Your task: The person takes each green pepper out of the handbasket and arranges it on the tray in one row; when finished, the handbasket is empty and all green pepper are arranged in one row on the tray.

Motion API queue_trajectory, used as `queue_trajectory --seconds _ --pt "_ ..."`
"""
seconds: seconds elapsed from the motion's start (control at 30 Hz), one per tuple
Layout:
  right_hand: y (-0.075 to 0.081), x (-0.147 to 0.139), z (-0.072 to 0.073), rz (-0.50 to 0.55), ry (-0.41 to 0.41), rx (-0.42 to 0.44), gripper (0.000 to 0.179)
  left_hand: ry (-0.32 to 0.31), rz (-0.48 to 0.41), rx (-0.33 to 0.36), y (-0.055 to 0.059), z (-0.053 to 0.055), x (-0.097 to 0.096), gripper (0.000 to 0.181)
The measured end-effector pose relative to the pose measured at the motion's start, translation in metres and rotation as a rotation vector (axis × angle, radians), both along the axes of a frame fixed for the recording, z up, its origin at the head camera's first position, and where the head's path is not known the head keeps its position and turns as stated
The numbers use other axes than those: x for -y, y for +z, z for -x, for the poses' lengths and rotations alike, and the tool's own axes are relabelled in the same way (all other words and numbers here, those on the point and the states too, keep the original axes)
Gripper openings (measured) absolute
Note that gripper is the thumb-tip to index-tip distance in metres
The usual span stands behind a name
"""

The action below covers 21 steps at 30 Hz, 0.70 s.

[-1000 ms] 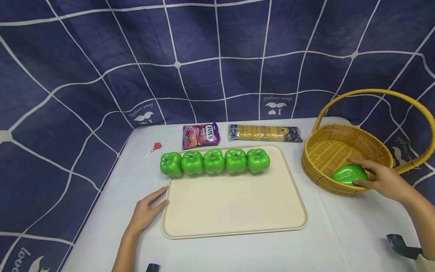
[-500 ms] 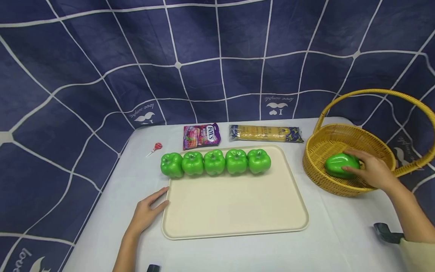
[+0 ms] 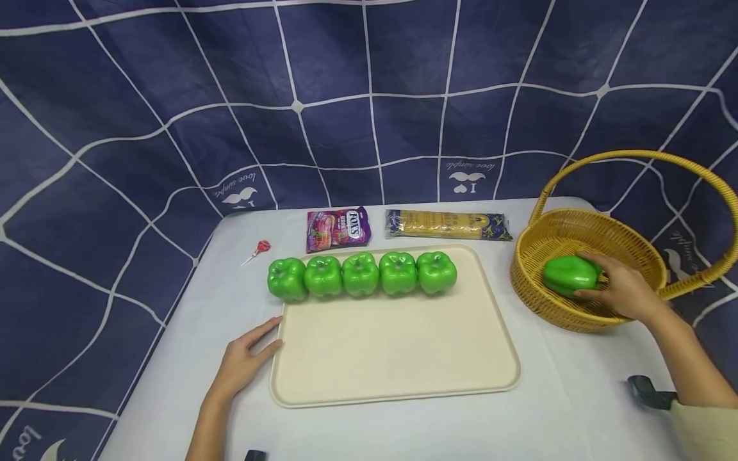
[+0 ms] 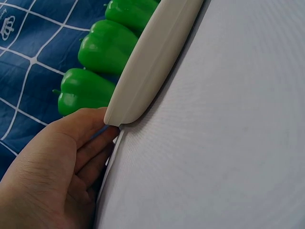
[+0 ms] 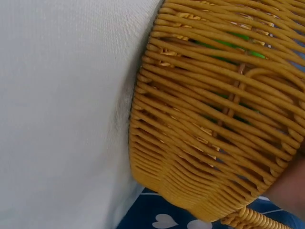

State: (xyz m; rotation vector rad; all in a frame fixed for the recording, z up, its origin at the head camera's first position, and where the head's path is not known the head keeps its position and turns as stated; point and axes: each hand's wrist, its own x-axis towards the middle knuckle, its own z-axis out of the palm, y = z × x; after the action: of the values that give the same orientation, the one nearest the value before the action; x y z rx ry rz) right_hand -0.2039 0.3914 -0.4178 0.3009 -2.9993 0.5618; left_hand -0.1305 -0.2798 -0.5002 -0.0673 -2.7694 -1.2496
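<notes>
My right hand [image 3: 614, 287] grips a green bell pepper [image 3: 567, 274] just above the near side of the yellow wicker basket [image 3: 623, 234]. In the right wrist view the basket [image 5: 200, 143] fills the frame and green shows through its weave. Several green peppers [image 3: 360, 274] stand in a row along the far edge of a cream tray [image 3: 398, 346]. My left hand [image 3: 245, 362] lies flat on the white table, its fingers touching the tray's left edge. The left wrist view shows the fingers [image 4: 90, 143] at the tray's corner [image 4: 143, 81], with peppers [image 4: 83, 90] beyond.
A purple candy bag [image 3: 338, 228] and a long packet of pasta [image 3: 448, 225] lie behind the tray. A red lollipop [image 3: 261, 248] lies at the far left. A dark object [image 3: 648, 390] lies near my right sleeve. A blue cloth hangs behind.
My right hand has lifted the green pepper from the basket's near rim and carried it up and to the left. The left hand has stayed at the tray's edge.
</notes>
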Motion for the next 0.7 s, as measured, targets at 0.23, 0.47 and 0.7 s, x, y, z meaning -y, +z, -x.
queue_trajectory --seconds 0.23,0.47,0.7 --pt "0.001 0.005 -0.008 0.036 -0.042 -0.058 0.085 -0.009 -0.017 0.026 -0.001 -0.002 -0.001 0.05" --pt "0.017 0.021 -0.016 0.139 -0.066 -0.175 0.085 -0.012 -0.013 0.006 0.001 -0.003 -0.001 0.049" --pt "0.035 0.052 -0.016 0.279 -0.024 -0.282 0.092 -0.004 -0.008 -0.012 0.004 -0.002 0.002 0.048"
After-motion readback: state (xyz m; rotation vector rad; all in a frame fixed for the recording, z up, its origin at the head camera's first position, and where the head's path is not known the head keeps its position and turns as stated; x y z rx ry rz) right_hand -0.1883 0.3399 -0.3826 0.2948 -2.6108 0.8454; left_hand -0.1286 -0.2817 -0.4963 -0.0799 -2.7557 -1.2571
